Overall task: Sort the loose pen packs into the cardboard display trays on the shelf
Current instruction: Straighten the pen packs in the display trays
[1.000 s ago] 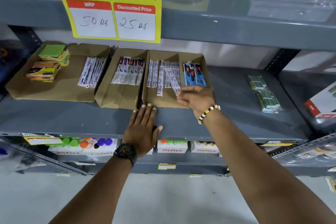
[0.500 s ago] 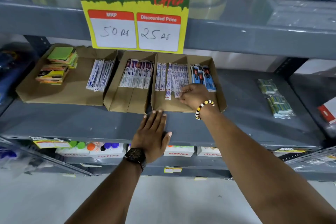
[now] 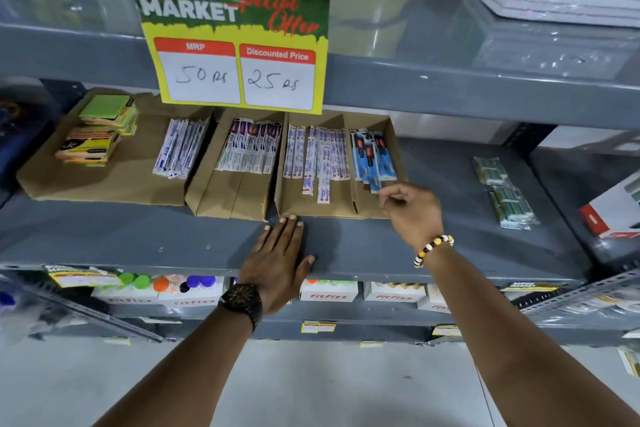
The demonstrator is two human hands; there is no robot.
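Three cardboard trays stand side by side on the grey shelf [image 3: 450, 253]. The right tray [image 3: 311, 210] holds white pen packs [image 3: 323, 159] in its left compartment and blue pen packs [image 3: 372, 156] in its right one. The middle tray [image 3: 228, 199] holds purple-topped pen packs [image 3: 249, 149]. In the left tray [image 3: 104, 184] lie blue-and-white pen packs [image 3: 180, 152]. My left hand [image 3: 280, 260] lies flat on the shelf just in front of the right tray. My right hand [image 3: 412, 208] has curled fingers at the lower end of a blue pack; a grip cannot be made out.
Sticky-note pads [image 3: 100, 128] sit at the left tray's far end. Green packs [image 3: 505, 191] lie loose on the shelf to the right, beside a red-and-white box [image 3: 613, 215]. A price sign [image 3: 235, 42] hangs from the shelf above. Fitfizz boxes [image 3: 329, 291] fill the lower shelf.
My right hand laid a white pen pack in the right tray's left compartment, let go and moved right to the blue packs. My left hand stayed flat on the shelf.
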